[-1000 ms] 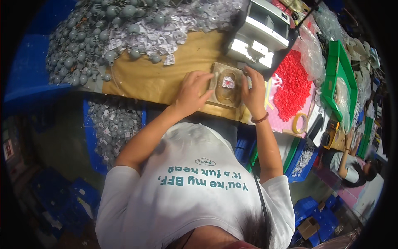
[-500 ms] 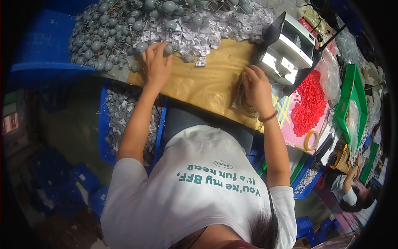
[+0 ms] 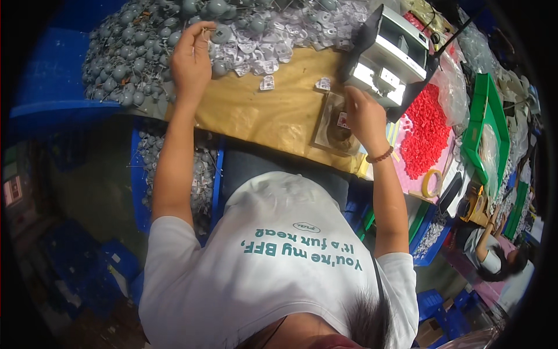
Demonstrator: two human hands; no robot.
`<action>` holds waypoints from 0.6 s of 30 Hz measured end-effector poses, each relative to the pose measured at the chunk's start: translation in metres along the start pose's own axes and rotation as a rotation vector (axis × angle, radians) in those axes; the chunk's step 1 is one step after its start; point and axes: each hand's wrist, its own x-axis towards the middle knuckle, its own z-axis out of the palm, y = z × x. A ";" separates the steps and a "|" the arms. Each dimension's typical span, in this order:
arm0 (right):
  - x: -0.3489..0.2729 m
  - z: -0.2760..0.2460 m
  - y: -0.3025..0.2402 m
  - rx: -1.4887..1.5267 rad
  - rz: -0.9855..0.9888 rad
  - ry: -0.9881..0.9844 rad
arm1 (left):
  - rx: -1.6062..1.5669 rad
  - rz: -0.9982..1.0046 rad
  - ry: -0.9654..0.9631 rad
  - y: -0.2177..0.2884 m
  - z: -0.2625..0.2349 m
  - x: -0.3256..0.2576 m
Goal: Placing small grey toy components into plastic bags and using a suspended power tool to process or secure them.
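My left hand (image 3: pixel 190 65) is raised at the edge of the heap of grey balls (image 3: pixel 136 55). Its thumb and fingers pinch what looks like a thin wire, right beside a grey ball (image 3: pixel 221 34). My right hand (image 3: pixel 367 119) is closed, fingers curled down, in front of the white device (image 3: pixel 386 72); anything in the fingertips is hidden. Below it sits a shallow clear box (image 3: pixel 323 125) holding a small piece with a red mark (image 3: pixel 343 120). One white tag-like piece (image 3: pixel 322 84) lies left of my right fingers, another (image 3: pixel 267 82) before the heap.
White flat pieces (image 3: pixel 285 35) are heaped beside the grey balls on a brown-covered table (image 3: pixel 250 110). At the right are red small parts (image 3: pixel 427 134), a tape roll (image 3: pixel 431 184) and a green tray (image 3: pixel 478 104). Another person (image 3: pixel 494 256) works far right. A blue bin (image 3: pixel 138 180) stands below.
My left hand has moved farther into the heap and its fingers have closed to a pinch. My right hand has curled up, uncovering the clear box; a white piece now shows beside it.
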 end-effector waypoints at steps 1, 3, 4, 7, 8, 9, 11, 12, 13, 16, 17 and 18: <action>-0.001 0.003 0.003 -0.093 -0.013 -0.034 | -0.072 -0.001 0.005 0.016 0.002 0.003; 0.002 0.013 0.002 -0.116 -0.029 -0.075 | -0.177 -0.060 -0.043 0.047 0.005 0.004; 0.005 0.018 -0.001 -0.129 -0.040 -0.098 | -0.208 -0.121 -0.098 0.064 0.006 0.002; 0.018 0.035 -0.008 0.004 -0.055 -0.158 | -0.209 -0.087 -0.315 0.082 0.017 -0.007; 0.024 0.040 -0.011 0.121 -0.091 -0.109 | -0.120 -0.025 -0.419 0.092 0.017 -0.011; 0.027 0.041 -0.013 0.237 -0.126 -0.058 | -0.031 0.038 -0.524 0.100 0.017 -0.014; 0.025 0.024 -0.014 0.339 -0.006 -0.050 | -0.067 0.088 -0.668 0.103 0.024 -0.024; 0.021 0.017 -0.016 0.448 0.055 -0.020 | -0.083 0.109 -0.738 0.103 0.027 -0.031; 0.017 0.007 -0.019 0.555 0.117 0.011 | -0.085 0.152 -0.716 0.103 0.033 -0.042; -0.010 -0.016 -0.026 0.981 0.109 -0.154 | -0.088 0.219 -0.686 0.116 0.051 -0.069; -0.021 -0.020 -0.027 1.116 0.068 -0.169 | -0.092 0.225 -0.721 0.124 0.054 -0.074; -0.030 -0.027 -0.031 1.037 0.039 -0.210 | -0.094 0.228 -0.752 0.129 0.057 -0.079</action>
